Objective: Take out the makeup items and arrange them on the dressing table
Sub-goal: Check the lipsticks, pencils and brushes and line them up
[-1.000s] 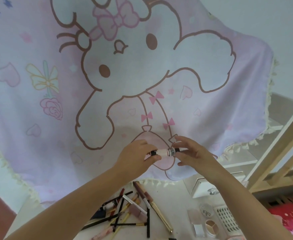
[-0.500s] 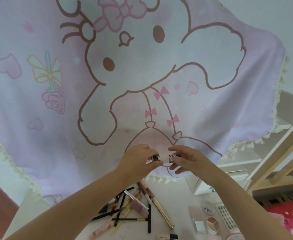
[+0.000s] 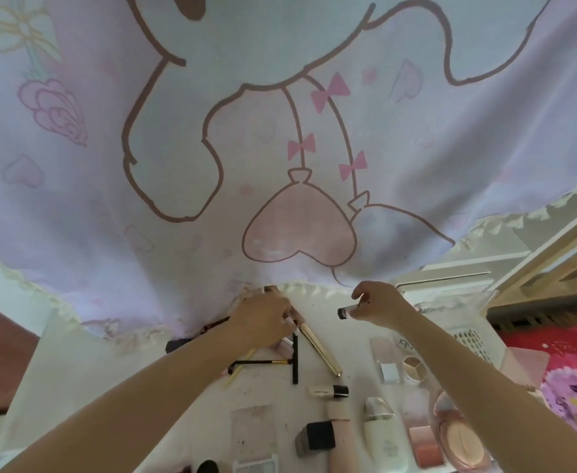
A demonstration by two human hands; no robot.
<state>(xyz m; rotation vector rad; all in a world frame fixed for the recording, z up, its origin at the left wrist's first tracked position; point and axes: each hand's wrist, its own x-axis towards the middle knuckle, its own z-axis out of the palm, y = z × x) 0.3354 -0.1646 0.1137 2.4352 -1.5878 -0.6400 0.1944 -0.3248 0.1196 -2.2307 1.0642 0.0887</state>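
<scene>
Pinching a small tube (image 3: 345,312) at centre frame, your right hand (image 3: 377,303) risked dropping it onto the surface (image 3: 266,414), while your left hand (image 3: 263,317) gripped crowded pencils (image 3: 293,356)

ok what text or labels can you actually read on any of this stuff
"bllbl", roughly: letters on the clear round lid by the eyeshadow pot, seen sideways, so the reading is unsure.
Small tube in the right hand: label too blurred to read.
Cream bottle with black cap: gold mark too small to read.
Nothing else readable.
</scene>
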